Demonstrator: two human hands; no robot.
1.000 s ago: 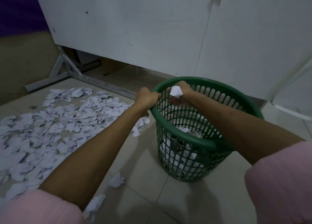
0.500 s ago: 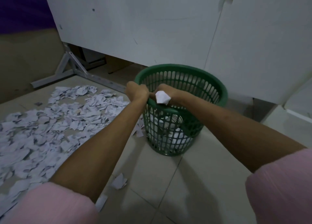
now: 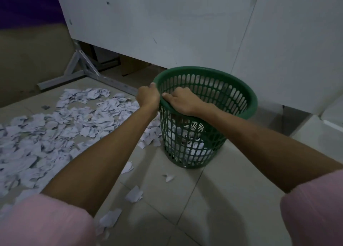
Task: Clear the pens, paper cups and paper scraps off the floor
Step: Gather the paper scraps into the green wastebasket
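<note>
- Nearest, at the bottom corners: pink sleeves (image 3: 42, 221) on both arms, bare forearms reaching forward over the tiled floor (image 3: 232, 199).
- Between the arms, loose on the tiles: a few stray paper scraps (image 3: 134, 194), one small piece (image 3: 168, 177) lying just in front of the basket's base.
- Spread wide to the left: a dense pile of torn scraps (image 3: 55, 127), white with dark print (crumpled and overlapping), running up to the basket's left side.
- Standing on the floor, centre right: a green plastic basket (image 3: 222, 149) with slotted walls, tilted a little toward the camera; white paper and something striped visible through the slots near its bottom (too dim to name).
- Gripping the near-left rim: left hand (image 3: 148, 97), fingers curled over the edge from outside, thumb tip showing on top.
- Just beside it on the same rim: right hand (image 3: 182, 102), wrist resting on the rim, fingers curled down inside the basket, thumb lying along the rim's top; no paper visible in it.
- Behind the pile, at left: a grey metal frame leg (image 3: 81, 67) with a diagonal brace, its foot rail running along the floor toward the basket.
- Farthest: large white panels (image 3: 167, 23) raised off the floor, a dark gap beneath them, and a purple wall (image 3: 27, 4) above a tan one at upper left.
</note>
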